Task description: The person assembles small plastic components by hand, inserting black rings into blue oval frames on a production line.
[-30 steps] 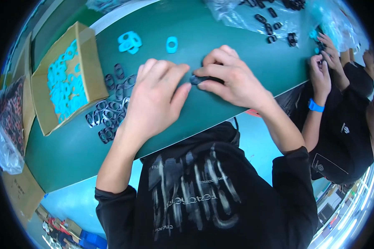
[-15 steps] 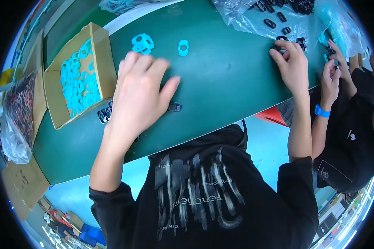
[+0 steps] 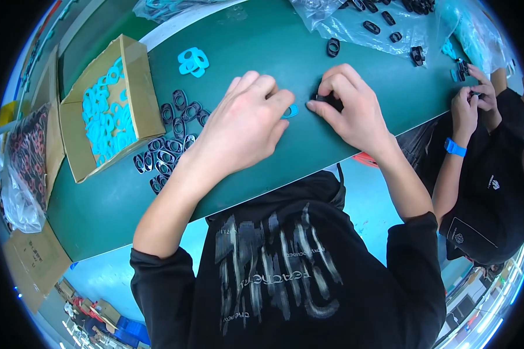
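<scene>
The fingers of my left hand are closed at the tips on a turquoise oval ring, which juts out toward the right. My right hand pinches a small black part, mostly hidden by its fingers. A short gap separates the two hands over the green table. Several black oval rings lie scattered left of my left hand and partly behind its wrist. Beyond the hands, a small pile of turquoise rings rests on the table, and a single black oval part lies farther right.
An open cardboard box of turquoise rings stands on the left of the green table. Black parts lie on a clear plastic bag at the far right. A co-worker's hands handle small parts on the right.
My right hand has come left from beside the plastic bag with a black part. My left hand has moved right and taken the single turquoise ring. A black oval part now lies farther left.
</scene>
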Available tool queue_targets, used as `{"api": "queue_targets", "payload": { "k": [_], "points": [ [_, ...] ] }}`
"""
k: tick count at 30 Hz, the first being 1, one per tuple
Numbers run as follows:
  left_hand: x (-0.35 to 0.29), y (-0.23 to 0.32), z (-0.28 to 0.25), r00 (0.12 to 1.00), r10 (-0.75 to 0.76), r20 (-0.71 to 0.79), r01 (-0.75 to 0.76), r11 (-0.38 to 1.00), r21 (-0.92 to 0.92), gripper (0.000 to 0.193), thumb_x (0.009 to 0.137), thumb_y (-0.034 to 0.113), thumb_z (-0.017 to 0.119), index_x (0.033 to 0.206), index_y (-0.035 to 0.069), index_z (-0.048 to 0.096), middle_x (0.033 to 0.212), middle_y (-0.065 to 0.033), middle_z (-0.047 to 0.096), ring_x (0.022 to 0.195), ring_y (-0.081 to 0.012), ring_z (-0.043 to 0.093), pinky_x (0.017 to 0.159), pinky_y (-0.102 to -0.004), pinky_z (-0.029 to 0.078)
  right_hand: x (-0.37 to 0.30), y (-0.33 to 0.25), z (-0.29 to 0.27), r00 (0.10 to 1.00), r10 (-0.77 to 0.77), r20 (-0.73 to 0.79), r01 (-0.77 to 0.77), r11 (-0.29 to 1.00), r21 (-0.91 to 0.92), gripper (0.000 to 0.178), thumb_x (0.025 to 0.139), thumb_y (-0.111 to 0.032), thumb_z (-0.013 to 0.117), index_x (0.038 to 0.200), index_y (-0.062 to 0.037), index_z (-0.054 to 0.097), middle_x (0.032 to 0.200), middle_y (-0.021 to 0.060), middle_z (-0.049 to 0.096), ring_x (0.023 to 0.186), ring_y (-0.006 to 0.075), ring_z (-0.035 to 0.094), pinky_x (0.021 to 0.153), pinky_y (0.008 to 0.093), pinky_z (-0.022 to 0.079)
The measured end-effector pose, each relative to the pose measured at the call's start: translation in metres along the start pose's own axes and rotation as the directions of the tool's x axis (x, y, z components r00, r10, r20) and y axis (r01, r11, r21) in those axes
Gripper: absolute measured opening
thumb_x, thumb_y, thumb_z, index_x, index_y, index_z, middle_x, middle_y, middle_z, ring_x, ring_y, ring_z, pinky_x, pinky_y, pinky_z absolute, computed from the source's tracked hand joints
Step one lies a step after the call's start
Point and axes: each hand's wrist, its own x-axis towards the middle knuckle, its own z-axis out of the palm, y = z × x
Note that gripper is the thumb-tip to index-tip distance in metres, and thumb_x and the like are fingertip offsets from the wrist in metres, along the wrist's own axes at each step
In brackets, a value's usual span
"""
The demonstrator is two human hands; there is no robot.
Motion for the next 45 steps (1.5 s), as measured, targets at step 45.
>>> {"api": "queue_targets", "payload": {
  "k": [45],
  "points": [
    [0.002,0.004,0.011,0.998,-0.023,-0.055,0.025,0.999,0.028,0.029,0.074,0.011,0.083,0.097,0.003,0.067,0.092,-0.0105,0.058,0.095,-0.0308,0.055,0.086,-0.0411,0.047,0.029,0.034,-0.009,0.988,0.05,-0.147,-0.07,0.988,-0.134,0.03,0.09,-0.02,0.076,0.117,-0.0081,0.072,0.109,0.0083,0.064,0.087,0.0212,0.063,0.077,0.0331,0.053]
  ]
}}
